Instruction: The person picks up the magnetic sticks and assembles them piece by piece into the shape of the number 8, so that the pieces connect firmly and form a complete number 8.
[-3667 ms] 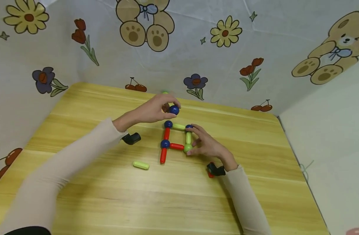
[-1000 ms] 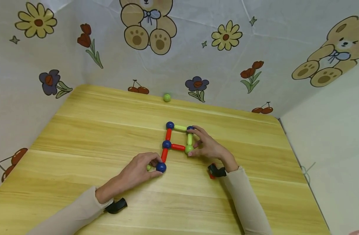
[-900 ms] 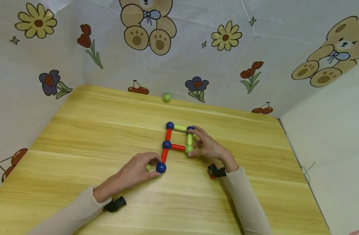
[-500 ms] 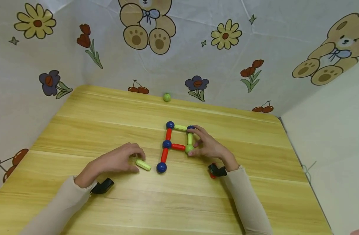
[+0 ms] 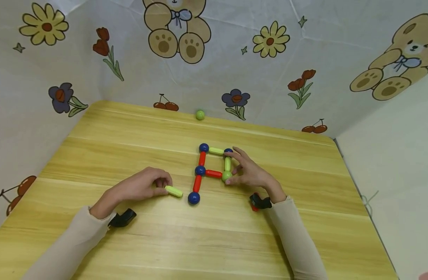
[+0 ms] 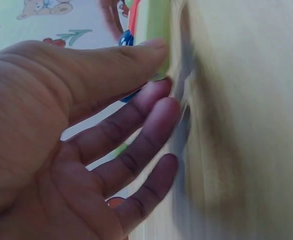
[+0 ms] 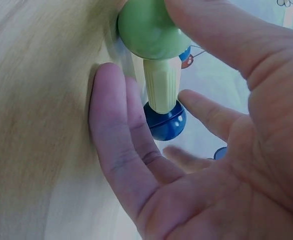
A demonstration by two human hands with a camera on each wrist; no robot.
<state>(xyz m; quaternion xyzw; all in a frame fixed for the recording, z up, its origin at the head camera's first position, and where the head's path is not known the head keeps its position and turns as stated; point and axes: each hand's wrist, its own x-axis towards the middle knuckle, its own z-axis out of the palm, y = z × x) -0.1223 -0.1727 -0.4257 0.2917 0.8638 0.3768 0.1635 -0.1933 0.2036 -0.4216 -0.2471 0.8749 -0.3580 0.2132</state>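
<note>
A yellow-green magnetic rod (image 5: 174, 191) is pinched by my left hand (image 5: 144, 184) at its near end, between thumb and fingertips; it also shows in the left wrist view. Just right of it lies a flat frame of magnetic rods and balls: a square with a tail, whose red rod (image 5: 197, 184) ends at a blue ball (image 5: 194, 198). My right hand (image 5: 250, 173) holds the square's right side. Its thumb touches the green ball (image 7: 149, 30), and a finger reaches the far-right blue ball (image 5: 228, 152). The rod between them (image 7: 161, 85) runs between the fingers in the right wrist view.
A loose green ball (image 5: 200, 114) sits at the wooden table's (image 5: 200, 241) back edge, against the patterned cloth (image 5: 214, 70). A red piece (image 5: 255, 209) lies partly hidden under the right wrist's black camera mount (image 5: 261, 201).
The left hand brought a blue ball to the red tail's end, let it go, moved left and took hold of the yellow-green rod. The right hand has stayed on the frame.
</note>
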